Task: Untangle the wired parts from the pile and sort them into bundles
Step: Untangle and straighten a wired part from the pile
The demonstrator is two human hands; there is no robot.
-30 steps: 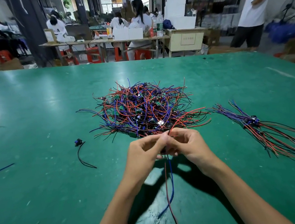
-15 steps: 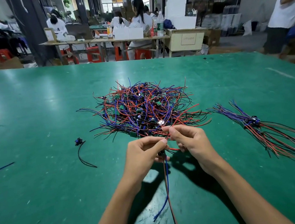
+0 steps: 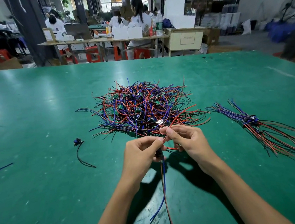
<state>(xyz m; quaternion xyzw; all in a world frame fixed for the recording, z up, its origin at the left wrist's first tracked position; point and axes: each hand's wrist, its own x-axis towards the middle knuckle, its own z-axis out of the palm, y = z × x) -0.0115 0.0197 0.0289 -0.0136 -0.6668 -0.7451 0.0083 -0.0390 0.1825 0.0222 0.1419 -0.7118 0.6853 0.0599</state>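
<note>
Both hands working one wired part [image 3: 159,154] before the pile [image 3: 143,108]
Left hand [image 3: 141,154] grip clamped on its body; right hand [image 3: 188,143] pinches its red wire; sorted bundle [image 3: 251,120] lies right on the surface [image 3: 40,181]

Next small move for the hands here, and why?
Probably draw the right hand back toward the body, to slide the red wire it pinches out of the tangled pile. That wire still arcs into the heap, while the left hand grips the part with its leads hanging free. Once loose, it can join the sorted bundle.
</note>
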